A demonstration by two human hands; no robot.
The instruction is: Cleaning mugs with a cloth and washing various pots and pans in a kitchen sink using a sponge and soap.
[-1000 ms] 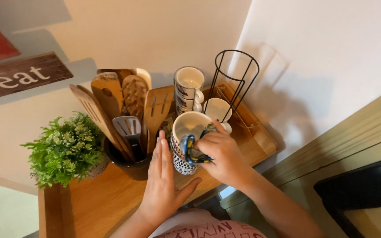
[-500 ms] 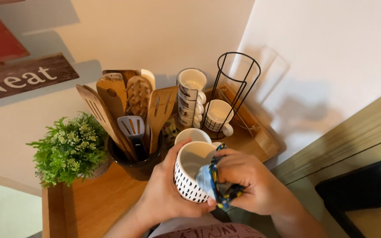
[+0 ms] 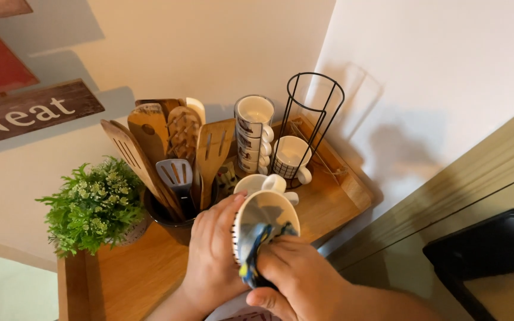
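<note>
My left hand (image 3: 212, 255) has its fingers wrapped round a white dotted mug (image 3: 263, 223). My right hand (image 3: 295, 279) fingers are clenched on a blue-yellow cloth (image 3: 254, 249) pressed inside it, just above the wooden tray (image 3: 334, 196).

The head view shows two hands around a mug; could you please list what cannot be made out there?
- Mug: outer pattern mostly covered by the left hand.
- Cloth: most of it hidden under the right hand.
- Dark pot: inside blocked by wooden spatulas.
- Wall signs: cut off by the left edge.
- Dark object: cropped at the right edge, kind unclear.
</note>
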